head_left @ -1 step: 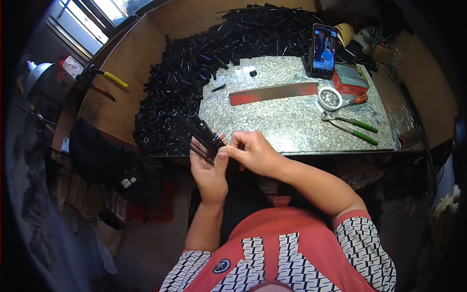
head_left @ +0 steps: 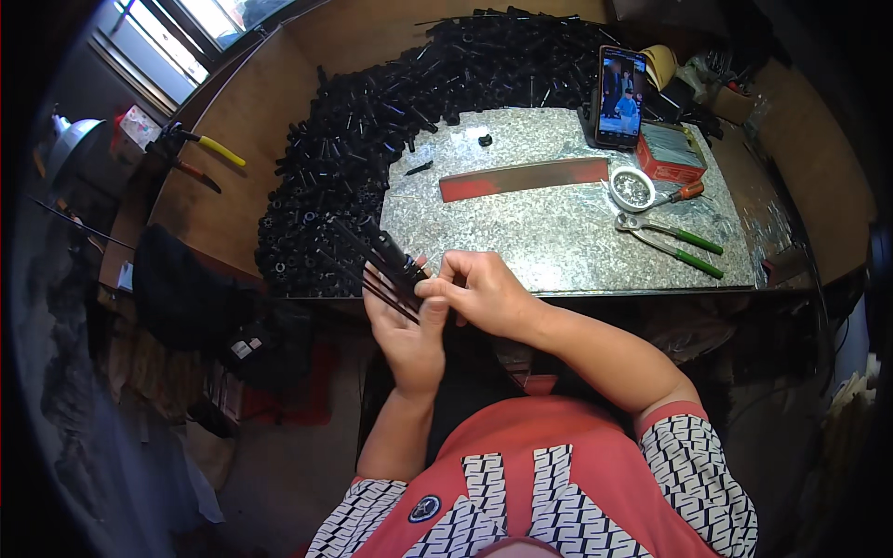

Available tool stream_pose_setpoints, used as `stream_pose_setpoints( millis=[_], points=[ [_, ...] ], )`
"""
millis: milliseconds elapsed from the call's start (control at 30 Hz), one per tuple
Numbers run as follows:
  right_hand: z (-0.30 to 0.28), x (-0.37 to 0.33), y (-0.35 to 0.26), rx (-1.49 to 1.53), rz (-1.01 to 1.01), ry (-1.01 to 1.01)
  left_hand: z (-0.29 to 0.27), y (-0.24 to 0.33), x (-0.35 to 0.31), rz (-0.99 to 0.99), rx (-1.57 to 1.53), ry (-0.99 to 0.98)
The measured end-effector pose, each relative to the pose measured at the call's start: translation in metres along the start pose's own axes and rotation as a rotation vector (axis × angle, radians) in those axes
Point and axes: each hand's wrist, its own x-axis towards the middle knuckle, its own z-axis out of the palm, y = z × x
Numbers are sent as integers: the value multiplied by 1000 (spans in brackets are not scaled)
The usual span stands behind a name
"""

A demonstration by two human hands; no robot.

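In front of the bench's near edge, my left hand [head_left: 406,342] is closed around a bundle of thin black rods [head_left: 354,244] and a thicker black cylinder [head_left: 393,252], all tilted up to the left. My right hand [head_left: 484,290] meets it from the right, thumb and forefinger pinched at the cylinder's lower end. Whatever small piece lies between those fingertips is hidden. Beyond my left hand, a large heap of black tubular parts [head_left: 326,172] covers the bench's left and back.
On the speckled slab [head_left: 521,228] lie a long flat strip [head_left: 523,179], green-handled pliers [head_left: 674,244], a white bowl of small bits [head_left: 632,190] and an orange-handled screwdriver [head_left: 686,192]. A phone [head_left: 620,98] stands by a red box [head_left: 672,152]. Yellow-handled pliers [head_left: 219,151] rest on the left board.
My left hand has shifted slightly right, its thumb moving along the bundle. My right hand stays almost in place, still pinched at the cylinder's end.
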Motion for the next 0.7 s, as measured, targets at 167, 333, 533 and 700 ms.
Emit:
stream_pose_setpoints(
  millis=[167,333,533,700],
  points=[
    [15,2,3,-119,-239,119,6,-2,4,27,312,151],
    [23,4,7,-214,-326,183,-2,14,19,-175,356,107],
    [23,-5,3,-122,-294,74,-20,10,21,-145,385,101],
    [12,-5,-5,-131,-135,-8,-20,18,20,-104,315,7]
  ],
)
